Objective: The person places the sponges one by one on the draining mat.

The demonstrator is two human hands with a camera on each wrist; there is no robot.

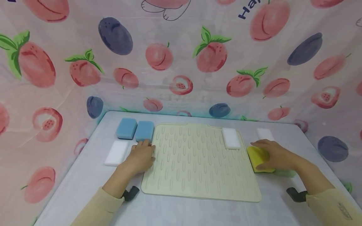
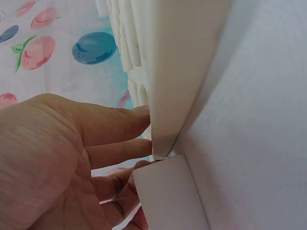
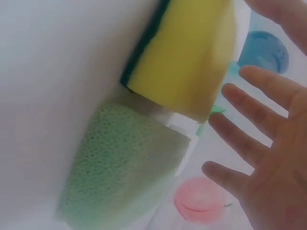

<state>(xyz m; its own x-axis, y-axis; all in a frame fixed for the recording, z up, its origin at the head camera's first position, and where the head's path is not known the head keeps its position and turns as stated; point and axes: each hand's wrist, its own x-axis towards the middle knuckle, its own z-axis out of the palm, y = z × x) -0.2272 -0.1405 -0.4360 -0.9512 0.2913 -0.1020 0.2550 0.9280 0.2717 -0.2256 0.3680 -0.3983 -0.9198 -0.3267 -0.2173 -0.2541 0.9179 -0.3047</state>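
My left hand [image 1: 140, 156] is at the left edge of a cream ridged mat [image 1: 195, 169], its thumb and fingertips touching or very near the rim. In the left wrist view, a white block [image 2: 165, 191] is beside that rim, partly in front of the lower fingers; whether they touch it is unclear. My right hand [image 1: 275, 153] hovers around a yellow sponge [image 1: 258, 158] with a dark green scouring side, at the mat's right edge. The right wrist view shows its fingers spread and apart from the sponge. A pale green porous sponge [image 3: 110, 163] lies beside the yellow one.
Two blue sponges [image 1: 126, 128] sit left of the mat's far corner. A white sponge [image 1: 117, 153] lies nearer, another white sponge [image 1: 231, 138] rests on the mat's far right, and a white piece [image 1: 265, 134] lies beyond my right hand. A fruit-print curtain [image 1: 181, 62] backs the table.
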